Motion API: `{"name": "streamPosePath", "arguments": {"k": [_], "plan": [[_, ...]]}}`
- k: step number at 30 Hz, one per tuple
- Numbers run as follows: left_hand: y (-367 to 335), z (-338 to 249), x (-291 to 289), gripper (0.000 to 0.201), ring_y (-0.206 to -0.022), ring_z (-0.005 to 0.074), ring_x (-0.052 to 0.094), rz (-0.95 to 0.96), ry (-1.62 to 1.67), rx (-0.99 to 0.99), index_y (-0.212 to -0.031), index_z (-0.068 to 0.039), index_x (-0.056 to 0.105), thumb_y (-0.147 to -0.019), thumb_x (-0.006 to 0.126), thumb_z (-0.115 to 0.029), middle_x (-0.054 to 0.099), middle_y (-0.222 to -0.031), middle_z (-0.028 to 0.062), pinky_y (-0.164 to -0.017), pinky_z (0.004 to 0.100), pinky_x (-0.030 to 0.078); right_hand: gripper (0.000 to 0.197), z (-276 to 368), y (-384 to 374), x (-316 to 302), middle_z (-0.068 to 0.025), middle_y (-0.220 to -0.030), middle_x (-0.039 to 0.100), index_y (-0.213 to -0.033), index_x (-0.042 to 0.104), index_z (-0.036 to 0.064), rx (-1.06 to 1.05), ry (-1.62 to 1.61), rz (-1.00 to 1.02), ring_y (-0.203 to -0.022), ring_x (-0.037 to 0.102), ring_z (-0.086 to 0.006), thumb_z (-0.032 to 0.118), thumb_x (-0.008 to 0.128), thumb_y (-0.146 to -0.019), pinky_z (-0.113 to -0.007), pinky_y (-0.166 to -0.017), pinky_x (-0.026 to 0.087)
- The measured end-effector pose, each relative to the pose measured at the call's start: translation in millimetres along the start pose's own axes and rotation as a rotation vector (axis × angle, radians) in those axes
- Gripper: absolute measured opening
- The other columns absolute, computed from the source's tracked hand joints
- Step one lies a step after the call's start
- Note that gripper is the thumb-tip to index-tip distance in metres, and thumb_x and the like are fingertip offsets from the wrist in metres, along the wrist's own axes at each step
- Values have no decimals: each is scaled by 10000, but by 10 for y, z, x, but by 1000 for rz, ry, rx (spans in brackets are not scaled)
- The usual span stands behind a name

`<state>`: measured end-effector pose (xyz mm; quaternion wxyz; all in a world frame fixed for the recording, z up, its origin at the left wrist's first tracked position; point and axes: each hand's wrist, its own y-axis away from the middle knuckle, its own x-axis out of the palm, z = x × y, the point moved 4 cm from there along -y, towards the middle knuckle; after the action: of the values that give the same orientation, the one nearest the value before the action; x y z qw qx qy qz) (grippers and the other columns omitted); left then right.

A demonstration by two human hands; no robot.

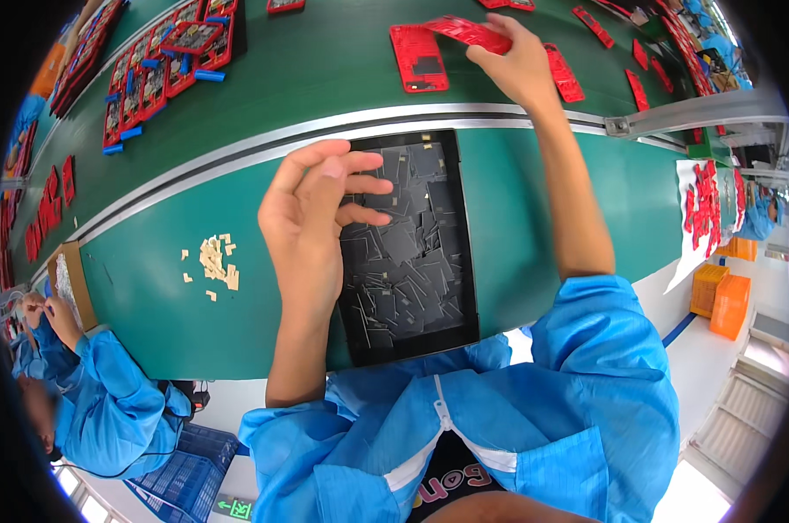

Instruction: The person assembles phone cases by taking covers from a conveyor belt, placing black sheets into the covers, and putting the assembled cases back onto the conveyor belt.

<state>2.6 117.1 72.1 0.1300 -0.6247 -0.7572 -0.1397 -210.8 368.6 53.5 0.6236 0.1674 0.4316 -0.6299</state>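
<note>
My right hand (523,68) reaches over the green belt and grips a thin red housing (469,33), thumb and fingers at its right end. The held piece is tilted and slightly blurred. Beneath and left of it lies another flat red panel (409,50) with a dark patch. My left hand (303,205) is raised above the left side of a black tray (471,296), its fingers apart and nothing visible in them. Many thin dark grey sheets (400,244) lie loose in the tray. A further red panel (564,74) rests by my right wrist.
Small cream L-shaped pieces (213,258) are heaped on the green table at left. Red frames with circuit boards and blue parts (163,70) stand on the belt. A metal rail (394,116) divides belt from table. A co-worker in blue (120,392) sits at left.
</note>
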Motion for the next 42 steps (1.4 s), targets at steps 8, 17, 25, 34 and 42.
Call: {"name": "streamPosePath", "arguments": {"k": [8,17,25,34,42], "plan": [[-60,39,-163,445,-609,207,714,78,47,-217,-1196,93,613,-1045,568,-323,735,-911,162,-420,250,469,685,1436,878,-252,-146,-1381,600,-1407,578,80,-606,-525,549,-1259,576,-317,7,713,-740,-388,-1097,436],[-121,-117,-256,269,-938,372,751,-135,207,55,-1162,101,547,-1003,602,-109,704,-1078,271,-725,358,636,285,1475,1439,188,-117,-1063,591,-1048,681,-3,-427,59,475,-988,609,-297,139,785,-824,-419,-794,538],[-57,-63,-194,299,-1009,323,720,-20,163,-40,-1261,71,499,-1000,491,-75,670,-1179,299,-861,411,590,252,1422,1389,205,-115,-919,615,-1075,657,-11,-260,-131,551,-795,624,-263,23,728,-836,-359,-707,524],[-21,-27,-100,350,-1094,276,683,-48,175,-19,-1342,55,493,-1050,466,-136,679,-1187,249,-942,382,543,184,1378,1375,-123,-54,-867,725,-1062,736,5,46,-581,165,-776,674,-114,-41,679,-893,-274,-676,513],[32,39,-41,291,-1070,186,688,-44,145,54,-1289,45,500,-1013,580,-3,714,-1153,206,-928,314,552,176,1473,1362,-191,-130,-997,719,-1015,734,-51,-11,-936,74,-862,689,-130,-106,736,-848,-210,-678,507]]}}
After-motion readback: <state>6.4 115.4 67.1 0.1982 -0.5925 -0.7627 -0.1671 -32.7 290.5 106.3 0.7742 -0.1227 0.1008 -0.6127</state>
